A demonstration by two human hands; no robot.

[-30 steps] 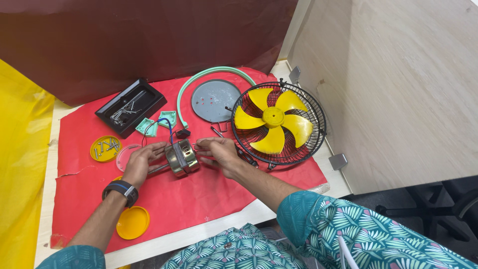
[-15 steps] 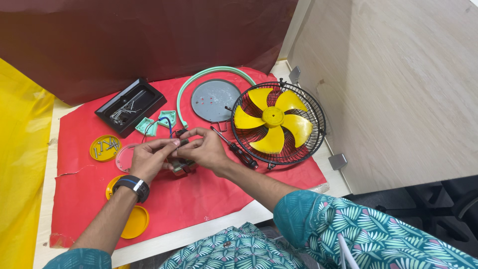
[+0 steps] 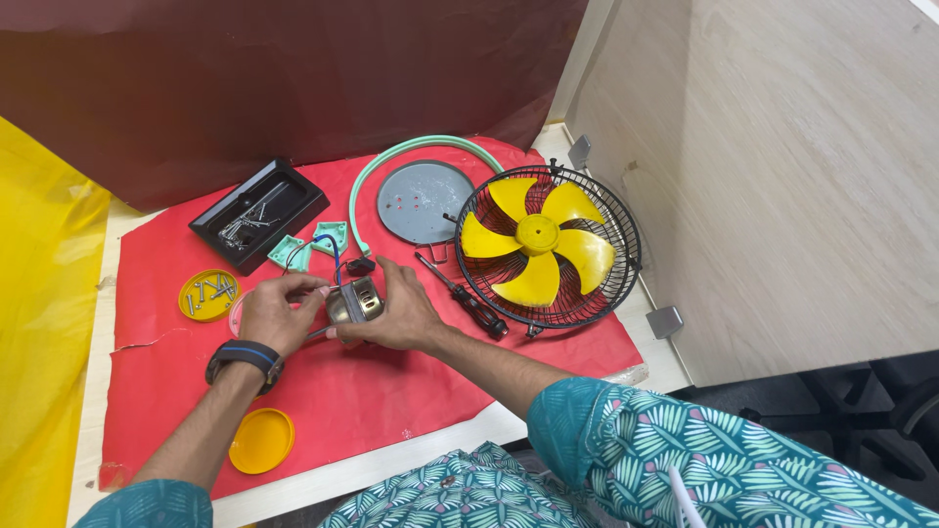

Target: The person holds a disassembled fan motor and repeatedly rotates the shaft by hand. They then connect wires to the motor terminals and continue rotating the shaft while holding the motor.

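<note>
Both hands hold the small metal motor [image 3: 354,300] over the red mat [image 3: 342,391]. The left hand [image 3: 279,315] and right hand [image 3: 396,311] are curled around its sides, probably to steady it. The yellow fan [image 3: 536,240] lies nearby.

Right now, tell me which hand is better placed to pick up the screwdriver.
Right, probably. The right hand lies beside the screwdriver, whose dark handle rests just past its fingers. The left hand sits on the far side of the small motor that both hands grip.
</note>
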